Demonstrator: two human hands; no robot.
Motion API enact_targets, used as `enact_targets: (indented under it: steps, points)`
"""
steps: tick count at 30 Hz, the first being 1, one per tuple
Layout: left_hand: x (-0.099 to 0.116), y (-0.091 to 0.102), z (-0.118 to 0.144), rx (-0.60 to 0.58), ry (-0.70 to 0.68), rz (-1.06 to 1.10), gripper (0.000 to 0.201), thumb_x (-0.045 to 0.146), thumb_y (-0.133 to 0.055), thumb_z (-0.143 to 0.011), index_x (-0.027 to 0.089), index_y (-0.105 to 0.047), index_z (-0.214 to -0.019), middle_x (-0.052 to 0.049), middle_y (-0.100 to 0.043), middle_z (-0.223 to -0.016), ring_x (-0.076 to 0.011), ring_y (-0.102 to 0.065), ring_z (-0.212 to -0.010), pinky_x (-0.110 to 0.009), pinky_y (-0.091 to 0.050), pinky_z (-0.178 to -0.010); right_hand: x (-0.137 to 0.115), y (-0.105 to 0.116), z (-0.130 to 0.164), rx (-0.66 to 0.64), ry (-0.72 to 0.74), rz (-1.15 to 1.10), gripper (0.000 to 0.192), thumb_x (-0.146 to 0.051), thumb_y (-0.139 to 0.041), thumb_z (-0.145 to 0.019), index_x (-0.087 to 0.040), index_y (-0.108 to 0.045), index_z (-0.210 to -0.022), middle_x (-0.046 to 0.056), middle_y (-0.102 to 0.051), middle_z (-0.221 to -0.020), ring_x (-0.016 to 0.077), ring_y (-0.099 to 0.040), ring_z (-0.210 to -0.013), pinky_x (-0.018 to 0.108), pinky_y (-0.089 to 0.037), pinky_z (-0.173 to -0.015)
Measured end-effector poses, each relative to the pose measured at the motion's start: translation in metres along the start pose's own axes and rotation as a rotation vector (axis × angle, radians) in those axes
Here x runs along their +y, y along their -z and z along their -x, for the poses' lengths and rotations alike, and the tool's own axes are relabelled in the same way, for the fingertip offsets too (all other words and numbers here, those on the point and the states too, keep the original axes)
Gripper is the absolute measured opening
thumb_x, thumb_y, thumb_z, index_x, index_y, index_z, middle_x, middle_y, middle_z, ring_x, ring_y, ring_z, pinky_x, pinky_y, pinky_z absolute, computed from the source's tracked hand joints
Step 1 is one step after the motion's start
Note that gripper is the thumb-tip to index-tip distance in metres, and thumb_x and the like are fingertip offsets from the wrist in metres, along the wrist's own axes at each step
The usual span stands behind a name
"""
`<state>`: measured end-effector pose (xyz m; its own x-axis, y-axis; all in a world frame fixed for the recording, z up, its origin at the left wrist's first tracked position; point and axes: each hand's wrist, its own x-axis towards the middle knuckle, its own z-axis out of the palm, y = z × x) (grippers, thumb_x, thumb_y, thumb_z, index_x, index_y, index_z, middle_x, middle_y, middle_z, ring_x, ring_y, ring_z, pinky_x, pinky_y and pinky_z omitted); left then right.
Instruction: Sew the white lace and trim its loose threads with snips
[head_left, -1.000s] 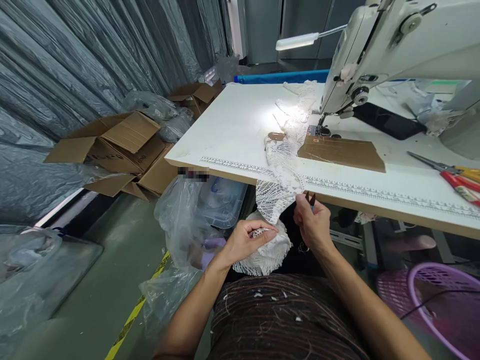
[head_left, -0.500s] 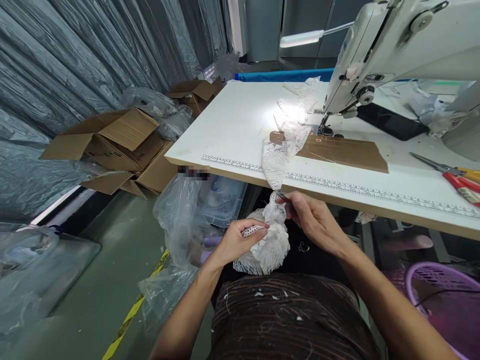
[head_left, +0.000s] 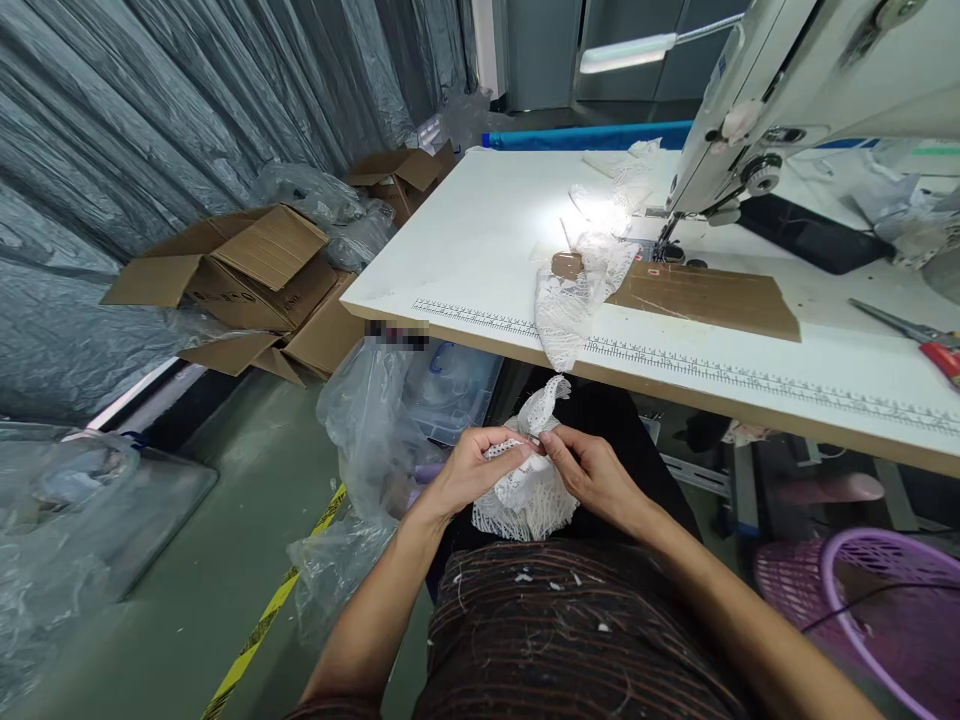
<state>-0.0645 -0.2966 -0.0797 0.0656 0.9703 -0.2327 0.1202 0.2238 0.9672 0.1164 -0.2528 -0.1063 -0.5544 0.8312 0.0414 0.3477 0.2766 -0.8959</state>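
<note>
So there's a bundle of white lace [head_left: 525, 490] sitting in the person's lap, just below the front edge of the counter [head_left: 480, 240]; both hands are bunched right on top of it. The left hand [head_left: 480, 468] is curled around the left side of the bundle, fingers closed on the lace with thumb and forefinger pinching its top edge; the right hand [head_left: 589, 470] meets it from the other side, fingertips pressed together on the same spot, so the two hands are touching or as good as. A loose tail of the lace sticks up from between the fingers toward the counter edge; honestly can't tell if there's anything small tucked in the right hand besides the lace.

Up on the counter another lace strip [head_left: 574, 300] hangs a little over the front edge, separate from the lap bundle as far as I can see; it runs back across a flat brown cardboard piece [head_left: 705, 298] toward the needle of the white sewing machine [head_left: 795, 80]; the machine's lamp [head_left: 626, 52] lights that patch up. A printed ruler strip [head_left: 675, 360] runs along the counter's front; scissors [head_left: 911, 335] with red handles lie far right. Open cardboard boxes [head_left: 240, 275] sit on the floor to the left, clear plastic bags [head_left: 367, 430] under the counter, and a purple basket [head_left: 892, 610] at lower right.
</note>
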Motion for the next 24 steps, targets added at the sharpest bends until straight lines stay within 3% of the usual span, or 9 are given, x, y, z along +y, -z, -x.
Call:
enact_targets:
  steps: [5, 9, 13, 16, 20, 24]
  points:
    - [-0.002, 0.0, -0.003, -0.017, -0.007, 0.058, 0.021, 0.036, -0.071, -0.078, 0.016, -0.076, -0.083, -0.006, -0.075, -0.088, -0.0204, -0.067, -0.085, -0.027, -0.048, -0.078, 0.003, -0.003, 0.004, 0.04, -0.023, -0.007, 0.04, -0.046, -0.035, -0.098, -0.02, -0.058, -0.078, -0.001, -0.056, -0.064, 0.0146, -0.052, -0.058, 0.026, -0.036, -0.056]
    - [-0.002, -0.001, -0.004, -0.027, 0.026, 0.078, 0.02, 0.034, -0.071, -0.076, 0.015, -0.075, -0.08, -0.004, -0.073, -0.08, -0.0156, -0.063, -0.072, -0.023, -0.045, -0.065, 0.001, -0.003, 0.006, 0.009, -0.002, 0.029, 0.041, -0.046, -0.035, -0.097, -0.021, -0.052, -0.071, -0.003, -0.048, -0.058, 0.0131, -0.045, -0.053, 0.026, -0.031, -0.052]
    - [-0.002, -0.002, -0.004, -0.028, 0.046, 0.073, 0.019, 0.033, -0.07, -0.077, 0.015, -0.075, -0.079, -0.001, -0.07, -0.074, -0.0123, -0.059, -0.065, -0.021, -0.042, -0.06, 0.002, -0.003, 0.004, 0.06, -0.007, 0.082, 0.039, -0.045, -0.039, -0.095, -0.021, -0.051, -0.068, -0.003, -0.046, -0.055, 0.0127, -0.041, -0.051, 0.027, -0.03, -0.052]
    - [0.0, -0.002, -0.005, -0.02, 0.034, 0.042, 0.021, 0.035, -0.07, -0.077, 0.014, -0.075, -0.079, -0.002, -0.07, -0.074, -0.0133, -0.059, -0.066, -0.021, -0.041, -0.059, 0.009, -0.003, 0.002, 0.166, -0.039, 0.0, 0.039, -0.046, -0.038, -0.096, -0.02, -0.058, -0.076, -0.002, -0.051, -0.06, 0.0133, -0.045, -0.054, 0.026, -0.034, -0.053]
    - [0.001, -0.002, -0.009, -0.018, 0.006, -0.042, 0.025, 0.038, -0.069, -0.077, 0.014, -0.075, -0.077, -0.003, -0.07, -0.073, -0.0131, -0.058, -0.064, -0.021, -0.04, -0.057, 0.018, -0.007, -0.007, 0.429, -0.082, -0.098, 0.033, -0.05, -0.053, -0.088, -0.019, -0.06, -0.078, -0.001, -0.055, -0.063, 0.0129, -0.046, -0.055, 0.024, -0.037, -0.051]
    - [0.004, 0.01, -0.012, -0.009, -0.01, -0.109, 0.029, 0.041, -0.067, -0.078, 0.013, -0.075, -0.082, -0.003, -0.07, -0.073, -0.0116, -0.057, -0.061, -0.02, -0.039, -0.054, 0.021, -0.013, -0.018, 0.584, -0.029, -0.147, 0.031, -0.047, -0.058, -0.084, -0.017, -0.066, -0.084, -0.001, -0.057, -0.062, 0.013, -0.048, -0.055, 0.025, -0.041, -0.052]
